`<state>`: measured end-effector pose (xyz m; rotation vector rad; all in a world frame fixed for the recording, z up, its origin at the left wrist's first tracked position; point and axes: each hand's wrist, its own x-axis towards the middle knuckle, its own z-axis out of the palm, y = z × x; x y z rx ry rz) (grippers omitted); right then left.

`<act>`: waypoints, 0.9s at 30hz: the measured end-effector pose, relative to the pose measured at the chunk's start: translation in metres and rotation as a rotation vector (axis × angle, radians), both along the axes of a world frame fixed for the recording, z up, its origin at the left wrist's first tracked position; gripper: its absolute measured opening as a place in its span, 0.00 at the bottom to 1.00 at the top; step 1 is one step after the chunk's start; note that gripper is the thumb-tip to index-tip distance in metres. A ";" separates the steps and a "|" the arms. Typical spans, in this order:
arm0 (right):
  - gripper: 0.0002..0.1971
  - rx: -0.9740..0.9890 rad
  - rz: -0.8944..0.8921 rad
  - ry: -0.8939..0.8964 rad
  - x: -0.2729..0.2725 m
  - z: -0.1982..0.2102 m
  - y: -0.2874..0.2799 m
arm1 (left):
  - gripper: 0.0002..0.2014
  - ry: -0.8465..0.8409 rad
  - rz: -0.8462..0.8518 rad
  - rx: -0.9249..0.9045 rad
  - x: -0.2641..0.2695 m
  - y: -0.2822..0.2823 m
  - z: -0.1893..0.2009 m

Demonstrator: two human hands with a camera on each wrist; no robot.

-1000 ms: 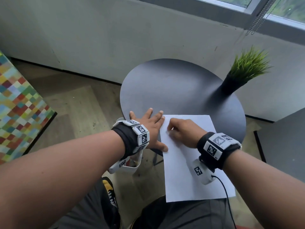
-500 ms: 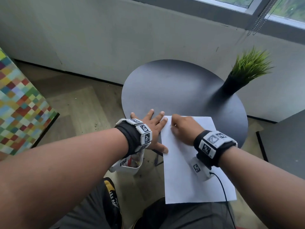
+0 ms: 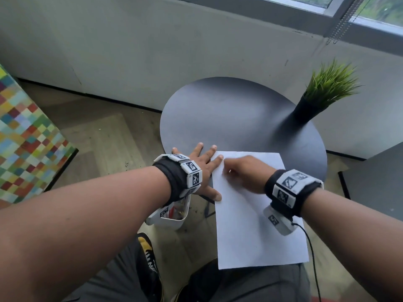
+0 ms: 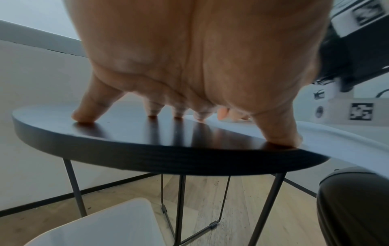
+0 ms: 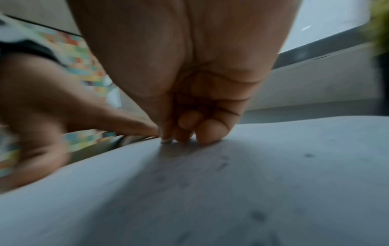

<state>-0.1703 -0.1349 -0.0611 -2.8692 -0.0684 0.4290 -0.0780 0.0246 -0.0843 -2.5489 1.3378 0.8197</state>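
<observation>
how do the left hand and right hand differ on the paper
Pose: the left hand lies flat with fingers spread; the right hand is curled. Place: the left hand is mostly on the table, only forefinger and thumb at the left edge of the paper; the right hand presses fingertips on the paper. Both touch the paper.

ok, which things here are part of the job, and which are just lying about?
In the job: sheet of paper, left hand pressing its edge, right hand curled on it, round table beneath.
Lying about: potted plant, white bin on floor, chequered panel.
</observation>
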 end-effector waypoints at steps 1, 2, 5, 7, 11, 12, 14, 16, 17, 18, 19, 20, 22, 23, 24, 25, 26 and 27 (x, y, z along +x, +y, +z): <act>0.04 -0.021 -0.098 -0.048 0.005 -0.002 -0.012 | 0.60 -0.006 0.002 0.000 0.000 0.000 0.000; 0.05 -0.034 -0.184 -0.085 0.007 -0.004 -0.019 | 0.61 -0.007 0.002 0.004 -0.001 0.000 0.000; 0.06 0.003 -0.022 -0.067 -0.002 -0.008 0.004 | 0.62 0.006 0.000 0.011 -0.001 0.001 0.002; 0.05 0.083 0.127 0.041 -0.015 -0.006 0.020 | 0.63 0.008 -0.003 0.011 -0.001 0.000 0.002; 0.05 -0.017 -0.148 -0.069 0.002 -0.005 -0.015 | 0.62 -0.001 0.003 0.005 -0.002 0.000 0.001; 0.06 -0.026 -0.228 -0.094 0.003 -0.008 -0.019 | 0.62 0.000 0.003 0.007 -0.002 0.001 0.001; 0.07 0.008 -0.151 -0.110 -0.001 -0.013 -0.002 | 0.62 0.006 0.006 0.004 -0.001 0.001 0.001; 0.09 0.065 0.053 -0.050 -0.012 -0.016 0.023 | 0.63 0.011 0.003 -0.003 -0.001 0.001 0.001; 0.08 0.082 0.086 -0.029 -0.013 -0.016 0.023 | 0.63 0.010 0.001 -0.004 -0.001 0.001 0.001; 0.07 0.073 0.056 -0.025 -0.009 -0.013 0.017 | 0.63 0.009 -0.001 -0.003 -0.001 0.001 0.001; 0.07 0.048 -0.048 -0.034 -0.002 -0.011 0.006 | 0.63 0.006 0.000 -0.003 -0.001 0.001 0.001; 0.07 0.031 -0.180 -0.046 0.004 -0.010 -0.005 | 0.63 0.002 0.002 -0.003 -0.001 0.001 0.001; 0.07 0.016 -0.328 -0.071 0.007 -0.012 -0.011 | 0.63 0.000 0.000 -0.002 -0.002 0.002 0.001; 0.07 0.017 -0.297 -0.079 0.006 -0.012 -0.004 | 0.63 0.004 0.002 -0.008 -0.002 0.002 0.000; 0.07 0.040 -0.232 -0.066 0.005 -0.014 0.007 | 0.63 0.012 0.006 -0.017 -0.001 0.002 0.000; 0.08 0.069 -0.143 -0.054 0.001 -0.016 0.019 | 0.64 0.020 0.010 -0.024 -0.001 0.002 0.000; 0.08 0.100 -0.095 -0.043 -0.003 -0.017 0.025 | 0.64 0.025 0.013 -0.029 -0.001 0.002 0.001; 0.08 0.122 -0.109 -0.031 -0.005 -0.015 0.026 | 0.64 0.029 0.015 -0.033 -0.001 0.002 0.002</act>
